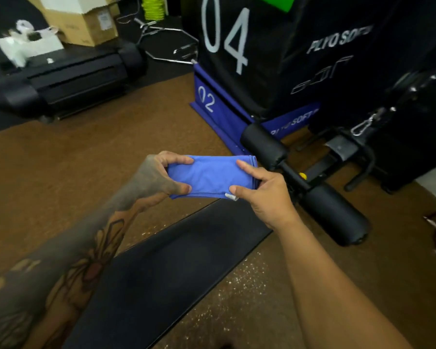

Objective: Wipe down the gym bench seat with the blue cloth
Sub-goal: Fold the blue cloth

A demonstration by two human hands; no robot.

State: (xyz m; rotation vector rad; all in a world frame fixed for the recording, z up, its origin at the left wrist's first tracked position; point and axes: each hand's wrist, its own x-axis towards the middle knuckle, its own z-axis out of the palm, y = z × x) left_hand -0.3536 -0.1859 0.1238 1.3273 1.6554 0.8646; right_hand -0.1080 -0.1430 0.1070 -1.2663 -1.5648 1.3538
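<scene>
The blue cloth (207, 176) is folded into a flat rectangle and held in the air between both hands, above the far end of the bench. My left hand (159, 177) pinches its left edge, thumb on top. My right hand (264, 190) grips its right edge near a small white tag. The black padded gym bench seat (166, 270) runs from bottom left up toward the cloth. The cloth hangs above the seat without touching it.
Black foam leg rollers (337, 215) on a bar sit past the bench end at right. Stacked plyo boxes, black (249, 46) on blue (212, 107), stand behind. A black machine (68, 79), cardboard boxes (86, 23) and a chrome bar (171, 46) lie at far left. Brown rubber floor (86, 157) surrounds.
</scene>
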